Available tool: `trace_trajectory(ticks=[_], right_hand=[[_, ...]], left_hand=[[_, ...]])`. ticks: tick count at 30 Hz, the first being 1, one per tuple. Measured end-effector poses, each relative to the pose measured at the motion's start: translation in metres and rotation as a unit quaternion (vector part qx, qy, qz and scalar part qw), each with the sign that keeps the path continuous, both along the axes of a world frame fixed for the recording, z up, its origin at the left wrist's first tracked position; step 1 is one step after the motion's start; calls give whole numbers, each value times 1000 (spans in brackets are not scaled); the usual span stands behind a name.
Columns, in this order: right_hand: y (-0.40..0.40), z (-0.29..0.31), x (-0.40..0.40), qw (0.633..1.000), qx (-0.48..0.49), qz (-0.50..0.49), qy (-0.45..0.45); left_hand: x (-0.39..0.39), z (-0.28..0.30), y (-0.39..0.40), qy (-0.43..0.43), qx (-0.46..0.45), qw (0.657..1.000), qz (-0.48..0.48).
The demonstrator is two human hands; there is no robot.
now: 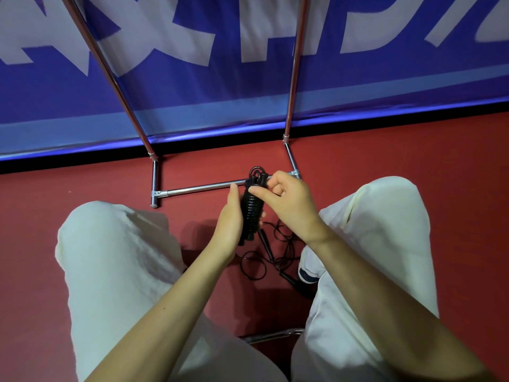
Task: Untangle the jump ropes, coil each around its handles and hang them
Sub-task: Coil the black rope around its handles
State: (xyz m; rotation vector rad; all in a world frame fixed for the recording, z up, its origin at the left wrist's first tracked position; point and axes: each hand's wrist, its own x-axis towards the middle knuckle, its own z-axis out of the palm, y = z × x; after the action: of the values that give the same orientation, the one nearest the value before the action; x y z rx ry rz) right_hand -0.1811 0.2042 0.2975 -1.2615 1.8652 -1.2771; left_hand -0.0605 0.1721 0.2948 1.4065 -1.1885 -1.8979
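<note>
Head view: coiled jump rope (252, 208) upright between hands; left hand (230, 216) cradles it, right hand (289, 199) pinches top.

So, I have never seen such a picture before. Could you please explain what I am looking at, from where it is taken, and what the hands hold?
The camera sits on a person's head and looks down, so you see their own arms and their knees in pale trousers. No machine is involved. The left hand holds a black jump rope bundle, already wound tightly around its handles. The right hand pinches the bundle near its top, where a small loop stands out. Below, on the red floor, a second black rope lies loose and tangled. Behind stands a chrome rack, in front of a blue banner.
</note>
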Motion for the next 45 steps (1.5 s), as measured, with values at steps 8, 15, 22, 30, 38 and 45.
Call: trace_trajectory(ticks=[8, 15, 22, 30, 38, 45], right_hand=[[-3, 4, -18, 990, 31, 135, 39], [-1, 25, -17, 970, -33, 177, -164], [9, 17, -4, 921, -11, 230, -313], [2, 8, 2, 971, -31, 60, -230], [3, 11, 9, 980, 5, 131, -152], [-2, 17, -2, 981, 8, 150, -119]], left_hand=[[16, 8, -15, 122, 94, 988, 1], [19, 27, -7, 246, 231, 928, -159], [22, 28, -1, 226, 243, 902, -276], [3, 1, -6, 19, -2, 999, -29], [4, 1, 0, 73, 52, 996, -1], [5, 8, -5, 175, 137, 975, -14]])
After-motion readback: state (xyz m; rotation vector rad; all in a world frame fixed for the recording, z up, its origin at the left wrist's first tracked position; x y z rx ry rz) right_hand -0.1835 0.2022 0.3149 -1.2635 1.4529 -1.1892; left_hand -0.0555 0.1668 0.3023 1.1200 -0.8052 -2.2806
